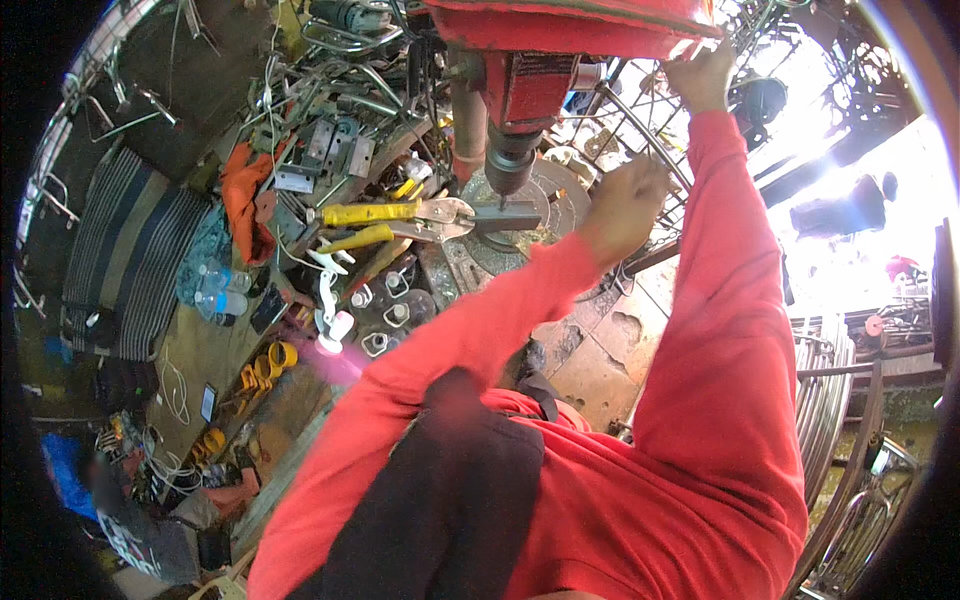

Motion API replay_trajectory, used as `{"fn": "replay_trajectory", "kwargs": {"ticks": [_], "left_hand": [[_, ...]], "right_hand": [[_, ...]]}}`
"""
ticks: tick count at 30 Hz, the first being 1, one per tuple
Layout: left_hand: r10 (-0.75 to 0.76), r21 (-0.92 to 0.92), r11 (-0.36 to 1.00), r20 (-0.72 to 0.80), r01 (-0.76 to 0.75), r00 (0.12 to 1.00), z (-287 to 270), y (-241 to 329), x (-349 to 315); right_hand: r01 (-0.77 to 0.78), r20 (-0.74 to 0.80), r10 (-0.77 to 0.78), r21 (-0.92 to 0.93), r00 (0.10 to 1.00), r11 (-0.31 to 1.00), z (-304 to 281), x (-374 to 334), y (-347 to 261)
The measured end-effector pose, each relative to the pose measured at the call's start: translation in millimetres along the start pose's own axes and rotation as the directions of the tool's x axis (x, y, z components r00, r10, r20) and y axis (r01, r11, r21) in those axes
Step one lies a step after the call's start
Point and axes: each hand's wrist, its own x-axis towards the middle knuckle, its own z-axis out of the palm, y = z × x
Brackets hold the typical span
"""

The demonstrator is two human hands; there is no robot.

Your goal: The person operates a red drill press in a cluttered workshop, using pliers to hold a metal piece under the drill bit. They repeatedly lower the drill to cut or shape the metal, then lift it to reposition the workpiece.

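Up at the red drill press [530, 80], both hands are busy. The left hand [622, 205] is curled into a fist beside the round drill table [555, 200], seemingly closed on a thin feed lever (the fingers face away, so exactly what it grips cannot be told). The right hand [700, 80] reaches higher, fingers wrapped onto something just under the edge of the red machine head [580, 25]; what it holds is hidden against the glare.

Under the chuck [508, 165], a small flat metal piece [505, 215] lies on the table, clamped in the jaws of yellow-handled locking pliers [400, 215] whose handles stick out to the left. Both sleeves are red.

To the left of the press sits a cluttered bench: an orange rag [245, 195], metal brackets [335, 145], a few square nuts or rings [390, 315], and yellow ear muffs [265, 365] lower down. A striped cloth [130, 250] lies farther left.
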Motion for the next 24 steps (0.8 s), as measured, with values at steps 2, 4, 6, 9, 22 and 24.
{"fn": "replay_trajectory", "kwargs": {"ticks": [2, 4, 6, 9, 22, 24], "left_hand": [[0.205, 0.521, 0.786, 0.289, -0.334, 0.935, -48, 29, -46], [0.161, 0.901, 0.141, 0.389, -0.411, 0.907, -122, 66, -84], [0.034, 0.946, -0.3, 0.136, -0.119, 0.99, -189, 90, -98], [-0.415, 0.886, -0.459, -0.153, -0.062, 0.897, -247, 90, -95], [-0.228, 0.915, -0.403, -0.111, 0.01, 0.967, -231, 76, -126], [-0.236, 0.905, -0.425, -0.135, 0.022, 0.962, -222, 76, -126]], "right_hand": [[0.069, 0.1, -0.084, 0.149, 0.991, 0.986, 5, 13, -16], [0.07, 0.198, -0.126, 0.27, 0.972, 0.96, 18, 35, -27], [0.04, 0.282, -0.144, 0.345, 0.949, 0.938, 32, 54, -30], [0.013, 0.342, -0.161, 0.398, 0.926, 0.917, 47, 70, -31], [-0.051, 0.458, -0.227, 0.519, 0.86, 0.853, 51, 77, -41], [-0.014, 0.356, -0.203, 0.522, 0.912, 0.853, 49, 78, -43]]}}
